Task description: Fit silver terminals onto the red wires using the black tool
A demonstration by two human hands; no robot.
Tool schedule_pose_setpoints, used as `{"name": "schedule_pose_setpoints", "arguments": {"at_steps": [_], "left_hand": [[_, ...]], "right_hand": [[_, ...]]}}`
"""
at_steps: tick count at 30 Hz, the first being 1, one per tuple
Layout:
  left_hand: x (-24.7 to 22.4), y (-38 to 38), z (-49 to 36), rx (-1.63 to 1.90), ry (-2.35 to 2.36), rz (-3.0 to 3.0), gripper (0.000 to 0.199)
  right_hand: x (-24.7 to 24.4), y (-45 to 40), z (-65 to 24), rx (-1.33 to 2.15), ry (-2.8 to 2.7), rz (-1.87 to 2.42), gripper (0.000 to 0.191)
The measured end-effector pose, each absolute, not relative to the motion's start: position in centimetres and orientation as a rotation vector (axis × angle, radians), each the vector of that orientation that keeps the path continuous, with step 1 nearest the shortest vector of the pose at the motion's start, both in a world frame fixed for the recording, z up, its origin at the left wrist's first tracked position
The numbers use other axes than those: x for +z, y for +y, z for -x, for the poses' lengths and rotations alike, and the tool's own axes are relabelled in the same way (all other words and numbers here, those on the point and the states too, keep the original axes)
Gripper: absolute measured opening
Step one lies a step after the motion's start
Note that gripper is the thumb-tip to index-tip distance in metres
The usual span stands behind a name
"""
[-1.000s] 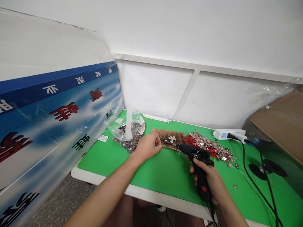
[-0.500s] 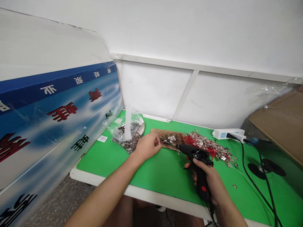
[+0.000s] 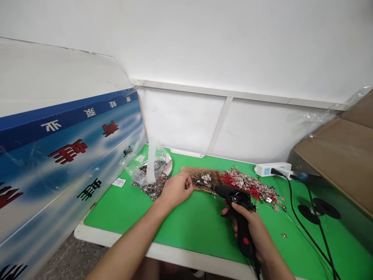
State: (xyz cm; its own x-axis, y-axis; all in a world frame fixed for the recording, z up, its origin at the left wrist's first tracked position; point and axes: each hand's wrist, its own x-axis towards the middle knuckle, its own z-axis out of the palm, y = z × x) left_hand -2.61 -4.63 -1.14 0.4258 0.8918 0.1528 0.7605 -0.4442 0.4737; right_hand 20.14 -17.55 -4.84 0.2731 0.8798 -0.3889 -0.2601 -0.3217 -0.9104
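Note:
My right hand (image 3: 243,217) is wrapped round the grip of a black soldering gun (image 3: 245,233), whose tip points left over a brown, scorched board (image 3: 189,171). At the board's left end, my left hand (image 3: 177,187) is closed in a pinch; what its fingers hold is too small to name. Small silvery metal pieces (image 3: 206,178) lie on the board beside the tip. Right of them spreads a heap of red wires with metal ends (image 3: 250,184). Left of my left hand, an open clear plastic bag (image 3: 159,165) holds many small metal parts (image 3: 154,188).
A white power strip (image 3: 264,170) with black plugs and cables stands at the back right. Near it are a black spool (image 3: 309,214) and cardboard boxes (image 3: 340,155). A printed blue-and-white panel (image 3: 96,147) borders the green table (image 3: 186,225) on the left. A paper label (image 3: 119,182) lies near it.
The head view has shifted, so the table scene appears slightly lower and farther left. Both hands keep nearly the same pose, the soldering gun still in my right hand.

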Motion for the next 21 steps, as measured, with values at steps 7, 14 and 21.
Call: {"name": "schedule_pose_setpoints", "arguments": {"at_steps": [7, 14, 21], "left_hand": [[-1.5, -4.5, 2.8, 0.553, 1.400, -2.356, 0.009], [-1.4, -4.5, 2.6, 0.534, 1.420, -2.346, 0.009], [-1.4, -4.5, 2.6, 0.533, 1.452, -2.339, 0.010]], "right_hand": [[-5.1, -17.3, -20.7, 1.356, -0.621, 1.432, 0.060], [-5.6, -17.3, -21.1, 1.378, -0.597, 1.408, 0.061], [-5.1, -18.0, -21.3, 1.447, -0.513, 1.099, 0.049]]}}
